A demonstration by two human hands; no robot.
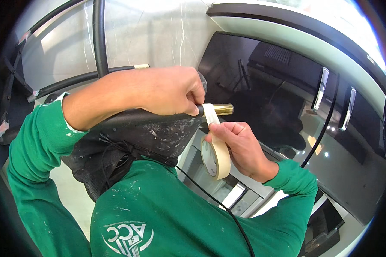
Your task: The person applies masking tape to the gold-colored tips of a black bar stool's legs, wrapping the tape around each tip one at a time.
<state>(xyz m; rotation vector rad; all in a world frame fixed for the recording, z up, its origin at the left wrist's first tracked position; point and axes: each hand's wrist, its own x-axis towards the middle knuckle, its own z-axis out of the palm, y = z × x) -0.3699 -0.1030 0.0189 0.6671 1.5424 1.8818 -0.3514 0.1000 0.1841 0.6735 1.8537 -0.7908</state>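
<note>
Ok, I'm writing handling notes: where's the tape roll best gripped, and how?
Probably around the outer band of the tape roll, from the right: that surface faces the right hand, while its core opens leftward and the strip leads to the gold tube end.

One wide fisheye view is recorded from the head, angled downward; the left hand [178,91] and right hand [244,147] are framed at close range near the centre.

Two hands [176,89] [241,147], two sleeves [66,126] [292,182], one tape roll [221,159], one gold tip [225,109].
</note>
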